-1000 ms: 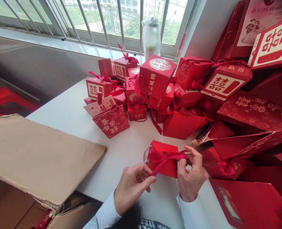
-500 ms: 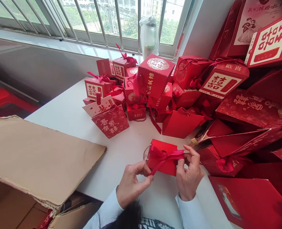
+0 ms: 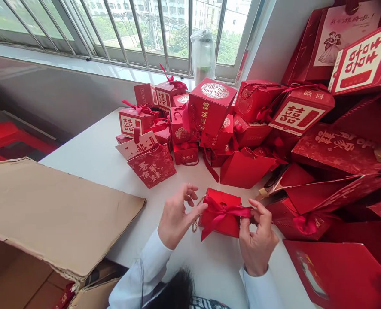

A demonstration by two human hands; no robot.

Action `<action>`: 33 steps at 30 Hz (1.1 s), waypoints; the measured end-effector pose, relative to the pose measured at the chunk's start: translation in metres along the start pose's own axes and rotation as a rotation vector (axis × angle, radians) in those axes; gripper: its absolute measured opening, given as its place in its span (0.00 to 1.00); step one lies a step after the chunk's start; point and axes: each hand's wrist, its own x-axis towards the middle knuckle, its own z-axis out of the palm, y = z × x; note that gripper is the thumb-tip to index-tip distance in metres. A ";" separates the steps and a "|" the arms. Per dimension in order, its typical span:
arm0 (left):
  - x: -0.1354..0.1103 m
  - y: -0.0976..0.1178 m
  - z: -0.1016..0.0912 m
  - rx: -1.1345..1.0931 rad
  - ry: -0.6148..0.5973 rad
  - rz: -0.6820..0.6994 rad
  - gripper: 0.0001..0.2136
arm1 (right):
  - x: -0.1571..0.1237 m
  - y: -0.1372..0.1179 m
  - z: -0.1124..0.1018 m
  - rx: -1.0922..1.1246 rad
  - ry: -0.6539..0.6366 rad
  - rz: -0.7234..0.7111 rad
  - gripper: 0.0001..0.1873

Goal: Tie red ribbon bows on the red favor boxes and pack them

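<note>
A small red gift box with a red ribbon bow and a thin cord handle lies on the white table in front of me. My right hand pinches the right end of the ribbon at the box's right edge. My left hand is beside the box's left edge, fingers spread and lifted, index finger touching the box near the bow. One loose ribbon tail hangs down over the box's front.
A pile of red gift boxes and bags fills the back and right of the table. A brown cardboard box flap lies at the left. A wrapped bottle stands on the windowsill. A large red bag lies at the near right.
My left hand has let go of the ribbon tail and risen to the box's left side with fingers spread. My right hand keeps its pinch on the ribbon.
</note>
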 end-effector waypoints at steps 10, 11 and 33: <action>0.010 0.003 0.035 0.098 0.274 0.317 0.09 | -0.009 0.009 0.004 -0.085 0.120 -0.185 0.13; 0.010 0.000 0.039 0.082 0.334 0.359 0.09 | -0.010 0.010 0.004 -0.085 0.134 -0.191 0.13; -0.004 -0.003 0.004 -0.228 -0.019 0.031 0.03 | -0.013 0.015 -0.017 0.140 0.089 -0.334 0.21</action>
